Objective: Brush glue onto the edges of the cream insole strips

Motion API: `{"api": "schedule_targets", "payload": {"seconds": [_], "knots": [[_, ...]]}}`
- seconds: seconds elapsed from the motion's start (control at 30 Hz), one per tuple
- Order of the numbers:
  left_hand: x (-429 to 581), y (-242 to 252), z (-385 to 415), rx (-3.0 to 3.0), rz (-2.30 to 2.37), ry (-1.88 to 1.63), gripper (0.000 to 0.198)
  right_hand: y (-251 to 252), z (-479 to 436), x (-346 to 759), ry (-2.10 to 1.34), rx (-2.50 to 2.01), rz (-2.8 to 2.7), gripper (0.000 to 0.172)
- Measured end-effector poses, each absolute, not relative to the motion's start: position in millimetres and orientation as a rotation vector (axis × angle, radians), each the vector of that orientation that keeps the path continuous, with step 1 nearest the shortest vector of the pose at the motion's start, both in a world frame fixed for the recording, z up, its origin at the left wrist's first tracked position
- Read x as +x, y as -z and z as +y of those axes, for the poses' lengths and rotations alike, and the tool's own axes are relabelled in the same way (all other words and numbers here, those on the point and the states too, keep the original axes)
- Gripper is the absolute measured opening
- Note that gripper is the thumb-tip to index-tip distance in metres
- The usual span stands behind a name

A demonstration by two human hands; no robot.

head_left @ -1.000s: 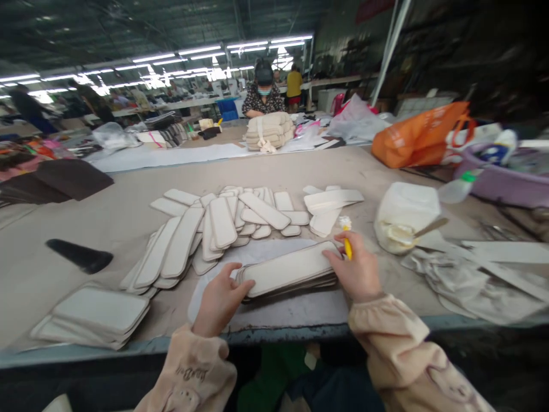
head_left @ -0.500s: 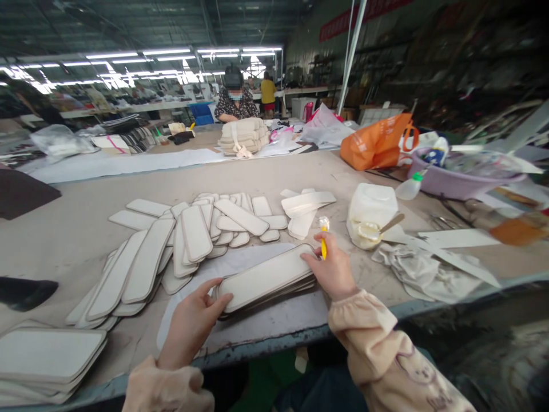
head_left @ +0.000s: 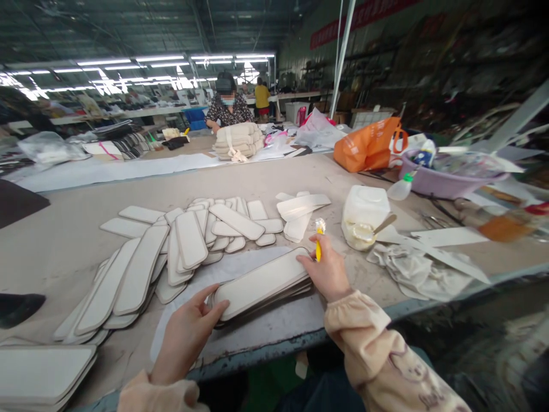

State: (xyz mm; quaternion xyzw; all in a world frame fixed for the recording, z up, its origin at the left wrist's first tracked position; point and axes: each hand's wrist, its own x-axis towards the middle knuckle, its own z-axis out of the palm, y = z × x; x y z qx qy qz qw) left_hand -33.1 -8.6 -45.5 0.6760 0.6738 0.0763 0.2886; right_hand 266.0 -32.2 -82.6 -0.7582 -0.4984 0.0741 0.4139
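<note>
A small stack of long white panels (head_left: 263,281) with rounded corners and dark edges lies slanted before me on a white sheet (head_left: 274,337). My left hand (head_left: 189,329) grips the near-left end of the stack, thumb on top and fingers at the side. At the far-right end, the thumb of my right hand (head_left: 326,269) presses the top panel. That same hand also holds a small yellow-handled tool (head_left: 318,247), its whitish, smeared head pointing up. What kind of tool it is I cannot make out.
Loose panels (head_left: 141,269) spread across the table's left, with another stack (head_left: 43,366) at the near-left corner. On the right are a cut-open white jug (head_left: 366,214) with a stick, a crumpled cloth (head_left: 407,269), an orange bag (head_left: 369,146) and a purple basin (head_left: 454,177). Opposite, a person (head_left: 227,106) works.
The camera view has shifted slightly, moving the whole scene a little to the left. Both hands keep their places on the stack, and the yellow-handled tool stays in my right hand.
</note>
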Motion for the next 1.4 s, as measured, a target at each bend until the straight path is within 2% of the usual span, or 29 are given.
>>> {"api": "schedule_targets", "payload": {"seconds": [0.27,0.47,0.57,0.73,0.87,1.07,1.3,1.4], "knots": [[-33.9,46.2,-9.1,1.818,1.8,-0.187,0.06,69.2,-41.4,252.1,0.042,-1.804,-1.469,0.028],[-35.1,49.4,-6.9,1.857,1.792,-0.17,0.064,71.2,-49.0,210.8,-0.115,-1.499,-1.815,0.019],[-35.7,48.9,-6.9,1.856,1.784,-0.17,0.066,77.4,-47.1,207.4,-0.103,-1.531,-1.832,0.021],[-35.1,47.6,-7.1,1.855,1.761,-0.168,0.065,76.3,-43.4,240.7,0.016,-1.832,-1.586,0.024],[-32.1,43.5,-7.8,1.838,1.778,-0.143,0.062,73.4,-39.7,264.8,-0.086,-2.075,-1.336,0.027],[-29.3,37.9,-10.9,1.876,1.782,-0.174,0.06,78.2,-35.3,268.3,-0.26,-1.909,-1.213,0.023],[-26.9,33.0,-13.7,1.923,1.805,-0.164,0.052,79.6,-32.6,269.3,-0.307,-1.802,-1.121,0.038],[-26.0,33.7,-12.9,1.927,1.802,-0.141,0.05,81.8,-31.1,269.9,-0.378,-1.765,-1.085,0.038]]}}
